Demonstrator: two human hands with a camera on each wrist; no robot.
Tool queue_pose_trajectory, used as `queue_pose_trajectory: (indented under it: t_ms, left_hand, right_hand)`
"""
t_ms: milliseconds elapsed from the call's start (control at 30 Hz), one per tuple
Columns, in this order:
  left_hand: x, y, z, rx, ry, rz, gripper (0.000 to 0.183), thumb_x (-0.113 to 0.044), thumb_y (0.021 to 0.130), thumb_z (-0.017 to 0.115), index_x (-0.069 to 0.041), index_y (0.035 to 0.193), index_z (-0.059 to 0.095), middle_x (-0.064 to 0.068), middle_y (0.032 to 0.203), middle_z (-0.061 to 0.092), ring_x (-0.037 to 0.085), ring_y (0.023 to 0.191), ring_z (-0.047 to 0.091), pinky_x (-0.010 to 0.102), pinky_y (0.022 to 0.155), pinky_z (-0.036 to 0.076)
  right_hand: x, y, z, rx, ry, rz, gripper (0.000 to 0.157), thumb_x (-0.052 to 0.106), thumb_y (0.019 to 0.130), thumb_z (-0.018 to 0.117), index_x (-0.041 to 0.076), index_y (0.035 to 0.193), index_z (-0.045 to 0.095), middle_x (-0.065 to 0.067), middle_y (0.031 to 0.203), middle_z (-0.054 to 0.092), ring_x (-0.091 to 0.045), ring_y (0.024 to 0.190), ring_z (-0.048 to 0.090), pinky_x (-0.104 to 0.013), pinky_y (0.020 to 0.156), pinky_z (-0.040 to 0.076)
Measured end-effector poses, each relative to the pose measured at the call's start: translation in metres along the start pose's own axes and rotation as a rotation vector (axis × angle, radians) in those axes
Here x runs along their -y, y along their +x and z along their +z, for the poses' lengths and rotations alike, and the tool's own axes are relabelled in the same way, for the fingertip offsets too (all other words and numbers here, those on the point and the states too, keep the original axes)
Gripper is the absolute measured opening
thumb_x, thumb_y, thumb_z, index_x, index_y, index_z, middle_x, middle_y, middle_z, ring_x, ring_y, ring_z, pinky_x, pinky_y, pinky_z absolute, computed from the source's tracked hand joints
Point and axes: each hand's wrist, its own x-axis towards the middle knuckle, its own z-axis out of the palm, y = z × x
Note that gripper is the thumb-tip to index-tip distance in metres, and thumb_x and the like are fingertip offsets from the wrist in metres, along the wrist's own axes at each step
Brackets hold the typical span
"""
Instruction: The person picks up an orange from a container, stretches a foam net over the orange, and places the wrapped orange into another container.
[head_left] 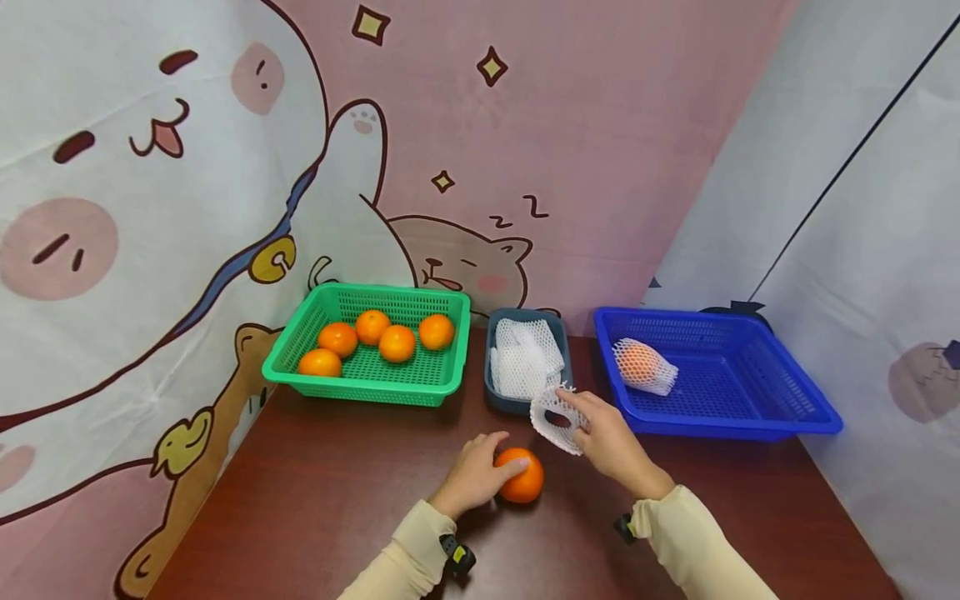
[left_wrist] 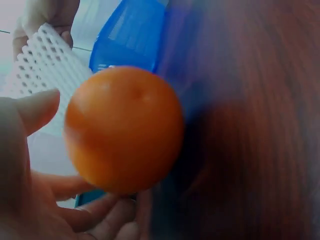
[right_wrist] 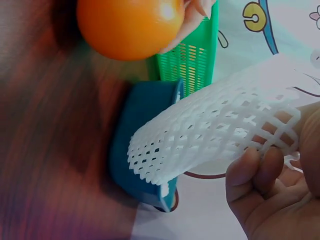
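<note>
In the head view my left hand [head_left: 474, 473] is curled round a bare orange [head_left: 525, 482] at the middle of the table, its thumb over the near side. The left wrist view shows this orange [left_wrist: 125, 131] large and slightly blurred, with fingers behind and below it. Just to the right, my right hand [head_left: 611, 437] holds a white foam net sleeve [head_left: 549, 423] by its edge. In the right wrist view the fingers pinch one end of the sleeve [right_wrist: 200, 132], and its other end points away from the hand.
At the back left, a green basket [head_left: 367, 388] holds several bare oranges [head_left: 397, 343]. A dark blue-grey tub [head_left: 491, 392] of folded foam nets [head_left: 525, 358] stands at the back middle. To the right, a blue basket [head_left: 735, 421] contains one netted orange [head_left: 641, 367]. A patterned cloth hangs behind.
</note>
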Motion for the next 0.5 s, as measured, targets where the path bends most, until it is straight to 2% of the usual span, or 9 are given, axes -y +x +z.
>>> queue_pose_trajectory:
  t_ms: [133,267,400,500]
  left_hand:
    - [-0.002,-0.003,0.007,0.055,0.073,-0.046,0.066,-0.058,0.083,0.065,-0.006,0.124,0.062,0.009,0.109,0.064,0.028,0.096,0.057,0.042,0.082,0.046]
    - [-0.006,-0.008,0.010,0.101,0.053,-0.040,0.065,-0.056,0.078,0.072,-0.012,0.125,0.062,0.003,0.106,0.066,0.023,0.089,0.056,0.036,0.075,0.046]
    - [-0.008,-0.014,0.009,0.115,-0.047,-0.042,0.066,-0.048,0.073,0.079,-0.014,0.127,0.060,0.000,0.107,0.066,0.018,0.086,0.058,0.034,0.073,0.047]
    - [-0.011,-0.018,0.003,0.087,-0.198,-0.053,0.065,-0.041,0.073,0.082,-0.015,0.127,0.058,0.000,0.109,0.064,0.016,0.087,0.059,0.033,0.075,0.048]
  right_hand:
    - [-0.004,-0.002,0.007,0.021,-0.007,0.021,0.062,-0.014,0.073,0.063,0.005,0.133,0.060,-0.011,0.107,0.064,-0.023,0.085,0.058,-0.036,0.071,0.051]
    - [-0.008,-0.004,0.014,0.023,0.003,0.022,0.063,-0.015,0.073,0.064,0.005,0.132,0.060,-0.012,0.106,0.065,-0.025,0.087,0.060,-0.040,0.075,0.053]
    - [-0.012,-0.007,0.019,0.014,0.009,0.020,0.063,-0.016,0.071,0.065,0.004,0.130,0.061,-0.012,0.104,0.065,-0.026,0.086,0.061,-0.043,0.076,0.053]
    - [-0.013,-0.008,0.023,0.026,0.008,0.036,0.062,-0.015,0.071,0.064,0.004,0.130,0.061,-0.012,0.105,0.065,-0.026,0.087,0.061,-0.044,0.078,0.053]
